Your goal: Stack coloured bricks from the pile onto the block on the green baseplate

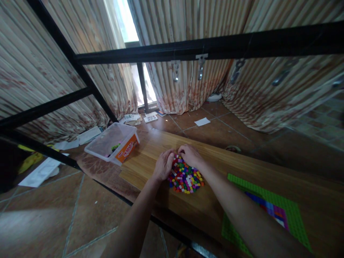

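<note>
Head view showed a pile of small coloured cubes [186,178] lying on the wooden desk [150,150], near its front edge. The left hand [163,165] pressed against the pile's left side and the right hand [190,154] lay over its far edge, the two hands almost touching. The fingers of both were curled down onto the cubes; whether any cube was pinched between them could not be told. To the right on the desk, well apart from the pile, lay a green baseplate [292,211] with a patch of coloured pieces on it. To the left stood a clear plastic box [111,142] with an orange label. Beyond were a black frame bar [215,46], striped curtains [182,21] and papers on the tiled floor [67,215].
</note>
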Action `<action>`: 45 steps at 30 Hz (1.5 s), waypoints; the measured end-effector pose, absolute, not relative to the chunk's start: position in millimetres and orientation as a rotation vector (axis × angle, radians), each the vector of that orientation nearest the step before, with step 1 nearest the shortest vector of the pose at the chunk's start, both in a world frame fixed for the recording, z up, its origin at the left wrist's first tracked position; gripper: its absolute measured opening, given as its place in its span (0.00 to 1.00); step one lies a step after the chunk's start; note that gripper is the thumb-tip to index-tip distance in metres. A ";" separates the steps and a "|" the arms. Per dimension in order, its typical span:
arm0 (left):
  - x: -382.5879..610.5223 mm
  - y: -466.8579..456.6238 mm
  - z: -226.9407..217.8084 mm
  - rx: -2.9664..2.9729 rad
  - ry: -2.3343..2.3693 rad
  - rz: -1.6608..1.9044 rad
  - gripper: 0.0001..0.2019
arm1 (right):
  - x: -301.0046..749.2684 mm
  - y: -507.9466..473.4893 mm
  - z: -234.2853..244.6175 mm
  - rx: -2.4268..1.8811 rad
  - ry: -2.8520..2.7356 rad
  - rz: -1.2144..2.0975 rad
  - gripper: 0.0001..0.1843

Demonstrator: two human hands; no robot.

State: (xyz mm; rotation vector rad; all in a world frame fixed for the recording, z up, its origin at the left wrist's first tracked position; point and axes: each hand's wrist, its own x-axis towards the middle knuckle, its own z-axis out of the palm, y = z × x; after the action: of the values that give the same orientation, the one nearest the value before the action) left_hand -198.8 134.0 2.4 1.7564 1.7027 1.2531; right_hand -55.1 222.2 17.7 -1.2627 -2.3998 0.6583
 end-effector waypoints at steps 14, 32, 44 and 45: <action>-186.4 128.8 -15.0 1.241 1.562 1.671 0.25 | -14.1 227.3 -0.4 -1.337 -2.058 0.801 0.15; -191.2 132.6 -21.5 1.136 1.594 1.740 0.25 | -48.7 217.7 20.8 -1.297 -2.412 0.679 0.06; -193.2 134.8 -23.3 1.117 1.608 1.732 0.27 | -36.0 210.4 20.0 -1.250 -2.304 0.794 0.06; -193.6 135.1 -22.6 1.108 1.609 1.737 0.27 | -33.7 208.1 21.3 -1.253 -2.269 0.810 0.07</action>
State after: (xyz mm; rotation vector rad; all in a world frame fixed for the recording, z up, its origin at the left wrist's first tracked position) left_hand -193.6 135.1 -22.6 1.1076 1.6094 1.7373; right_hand -33.7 208.1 21.3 -1.2528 -2.2692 0.8099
